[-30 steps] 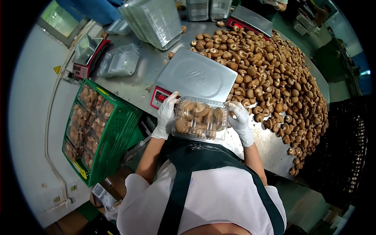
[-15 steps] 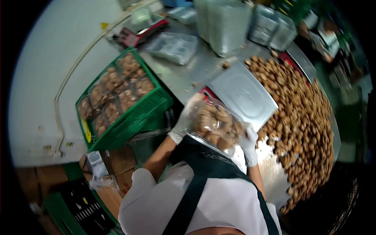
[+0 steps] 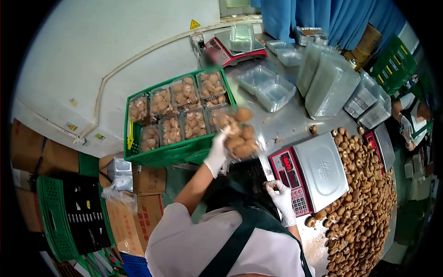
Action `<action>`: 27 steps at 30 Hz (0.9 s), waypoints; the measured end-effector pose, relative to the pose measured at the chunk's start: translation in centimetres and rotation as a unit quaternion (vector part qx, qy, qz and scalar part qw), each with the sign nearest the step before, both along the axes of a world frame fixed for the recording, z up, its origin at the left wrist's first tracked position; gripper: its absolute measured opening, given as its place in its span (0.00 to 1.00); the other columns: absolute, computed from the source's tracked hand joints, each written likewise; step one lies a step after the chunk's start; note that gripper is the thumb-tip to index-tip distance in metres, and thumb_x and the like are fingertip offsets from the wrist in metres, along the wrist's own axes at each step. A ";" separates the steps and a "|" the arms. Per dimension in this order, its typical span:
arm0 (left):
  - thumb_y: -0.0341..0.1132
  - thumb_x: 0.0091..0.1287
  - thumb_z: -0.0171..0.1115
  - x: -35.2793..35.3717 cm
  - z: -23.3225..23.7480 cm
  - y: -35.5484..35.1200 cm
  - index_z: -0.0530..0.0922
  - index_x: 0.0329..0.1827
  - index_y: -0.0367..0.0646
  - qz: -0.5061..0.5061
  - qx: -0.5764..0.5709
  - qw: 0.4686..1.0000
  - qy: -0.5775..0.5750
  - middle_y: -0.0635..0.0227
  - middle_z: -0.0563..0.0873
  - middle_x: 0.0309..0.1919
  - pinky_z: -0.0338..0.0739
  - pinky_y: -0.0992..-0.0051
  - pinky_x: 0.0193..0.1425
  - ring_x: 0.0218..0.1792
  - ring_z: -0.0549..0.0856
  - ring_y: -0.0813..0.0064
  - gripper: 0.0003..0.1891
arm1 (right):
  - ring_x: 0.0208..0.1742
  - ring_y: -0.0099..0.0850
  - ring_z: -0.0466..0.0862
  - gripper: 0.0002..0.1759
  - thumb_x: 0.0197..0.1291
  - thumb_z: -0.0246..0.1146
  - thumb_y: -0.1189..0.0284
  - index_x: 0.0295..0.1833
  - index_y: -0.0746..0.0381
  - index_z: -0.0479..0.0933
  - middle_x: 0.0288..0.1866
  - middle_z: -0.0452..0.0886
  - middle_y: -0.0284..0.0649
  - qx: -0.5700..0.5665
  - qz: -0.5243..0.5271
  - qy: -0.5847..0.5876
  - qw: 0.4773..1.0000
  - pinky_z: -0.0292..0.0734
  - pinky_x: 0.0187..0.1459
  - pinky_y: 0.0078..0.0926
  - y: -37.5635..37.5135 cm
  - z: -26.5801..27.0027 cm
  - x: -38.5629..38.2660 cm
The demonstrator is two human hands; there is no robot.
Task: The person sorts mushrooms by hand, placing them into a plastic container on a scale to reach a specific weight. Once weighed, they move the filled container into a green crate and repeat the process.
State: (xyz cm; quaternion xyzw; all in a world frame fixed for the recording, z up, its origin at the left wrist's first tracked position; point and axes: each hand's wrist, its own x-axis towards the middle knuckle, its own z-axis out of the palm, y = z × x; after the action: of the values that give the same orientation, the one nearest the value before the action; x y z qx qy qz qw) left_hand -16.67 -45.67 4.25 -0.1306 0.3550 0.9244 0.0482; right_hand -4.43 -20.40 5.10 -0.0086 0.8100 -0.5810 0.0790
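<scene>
My left hand (image 3: 217, 152), in a white glove, grips a clear plastic punnet (image 3: 260, 142) of brown mushrooms by its left side. The punnet is tilted and blurred, between the green crate and the scale. My right hand (image 3: 281, 199), also gloved, is pinched together beside the keypad of the red and silver weighing scale (image 3: 321, 171); what its fingertips hold, if anything, is too small to make out. The green crate (image 3: 184, 154) at left holds several filled punnets in rows.
Loose mushrooms (image 3: 364, 207) are heaped on the metal table right of the scale. Empty clear trays (image 3: 274, 92) and tall tray stacks (image 3: 330, 85) stand behind. A second scale (image 3: 235, 48) sits at the back. Another person (image 3: 413, 117) works at far right. Cardboard boxes (image 3: 138, 221) lie lower left.
The punnet, held in both hands before, has moved left toward the crate in my left hand alone. My right hand has let go of it. The view has turned left.
</scene>
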 end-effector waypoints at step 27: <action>0.38 0.57 0.63 -20.1 -0.8 15.1 0.66 0.61 0.34 -0.120 -0.704 0.575 0.399 0.46 0.67 0.63 0.64 0.64 0.64 0.62 0.68 0.49 0.30 | 0.39 0.41 0.84 0.16 0.61 0.57 0.58 0.46 0.58 0.78 0.36 0.83 0.45 0.096 -0.246 -0.088 0.961 0.76 0.45 0.33 3.6 -1.8 6.4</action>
State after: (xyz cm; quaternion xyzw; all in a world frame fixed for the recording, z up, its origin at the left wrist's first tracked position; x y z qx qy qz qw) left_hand -36.75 -30.61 3.47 0.3022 0.8899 0.3281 -0.0952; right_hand 2.01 -16.76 3.34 0.2496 0.8289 -0.5005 0.0052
